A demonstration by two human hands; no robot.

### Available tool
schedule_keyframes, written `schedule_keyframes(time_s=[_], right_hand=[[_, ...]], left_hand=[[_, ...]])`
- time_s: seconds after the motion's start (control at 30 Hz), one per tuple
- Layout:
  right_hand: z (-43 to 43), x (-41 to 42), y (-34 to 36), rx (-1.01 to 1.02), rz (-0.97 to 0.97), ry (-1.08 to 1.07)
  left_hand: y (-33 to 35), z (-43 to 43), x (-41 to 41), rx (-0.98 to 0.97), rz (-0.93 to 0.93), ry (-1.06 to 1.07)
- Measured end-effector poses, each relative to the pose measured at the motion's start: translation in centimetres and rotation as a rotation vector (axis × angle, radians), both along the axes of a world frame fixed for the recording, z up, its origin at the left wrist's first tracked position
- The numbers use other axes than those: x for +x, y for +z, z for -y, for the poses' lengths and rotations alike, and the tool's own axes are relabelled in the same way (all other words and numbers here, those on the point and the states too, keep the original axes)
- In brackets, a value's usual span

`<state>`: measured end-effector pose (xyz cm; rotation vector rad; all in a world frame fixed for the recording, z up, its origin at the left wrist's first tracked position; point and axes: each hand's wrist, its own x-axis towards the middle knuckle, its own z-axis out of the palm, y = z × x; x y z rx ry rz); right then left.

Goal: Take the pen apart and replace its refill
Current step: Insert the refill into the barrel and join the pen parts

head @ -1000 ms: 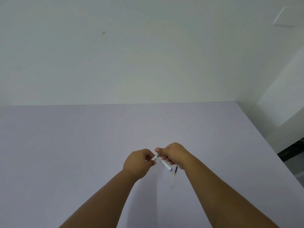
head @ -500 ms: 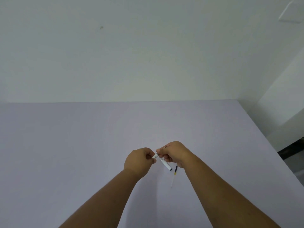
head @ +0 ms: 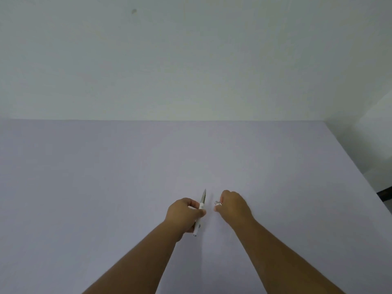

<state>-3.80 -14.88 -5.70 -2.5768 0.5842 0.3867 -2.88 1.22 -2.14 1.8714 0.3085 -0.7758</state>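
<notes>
Head view: left hand point(head: 184, 213) fisted around slim white plastic pen body point(head: 200, 217), grey pointed end up and away, other end poking below the fist. Right hand point(head: 233, 205) just beside, apart, pinching small silvery pen piece point(head: 217, 203) at fingertips. Both above pale lavender table point(head: 106, 177).

Two arms come up from the bottom edge, one on each side. Both are bare all the way down, with no sleeve on either one. The left hand point(head: 184, 212) is bare too: no glove, no ring, no watch, no band at the wrist. The right hand point(head: 233, 205) is just the same, with nothing worn on it or on its wrist. Each arm is long and smooth and gets thinner toward the wrist. The knuckles show as small bumps on the backs of the hands. No marks or stickers show anywhere on them.
</notes>
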Motion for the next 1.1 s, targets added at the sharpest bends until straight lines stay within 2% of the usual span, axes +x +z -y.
schedule_keyframes(time_s=[0.2, 0.27, 0.33, 0.47, 0.53, 0.73, 1.1], right_hand=[[-0.9, 0.5, -1.7, -0.045, -0.023, 0.044], [-1.1, 1.0, -1.4, 0.003, 0.007, -0.005], [-0.9, 1.6, -0.6, 0.178, 0.095, -0.145], [-0.8, 3.0, 1.5, 0.796, 0.239, -0.522], [-1.0, 3.4, 2.1, 0.895, 0.220, -0.551], [-1.5, 2.4, 3.8, 0.975, 0.141, -0.482], [-2.3, 0.2, 4.2, 0.982, 0.102, -0.379]], left_hand=[[-0.7, -0.5, 0.0, -0.026, -0.070, 0.008], [-0.9, -0.7, -0.1, -0.029, -0.083, -0.001], [-0.9, -0.7, -0.1, -0.035, -0.094, -0.015], [-0.6, -0.7, -0.1, -0.037, -0.101, -0.032], [-0.3, -0.8, -0.2, -0.034, -0.095, -0.041], [0.8, -0.6, -0.2, -0.075, -0.056, -0.038], [1.6, -1.4, -1.0, -0.118, -0.047, -0.045]])
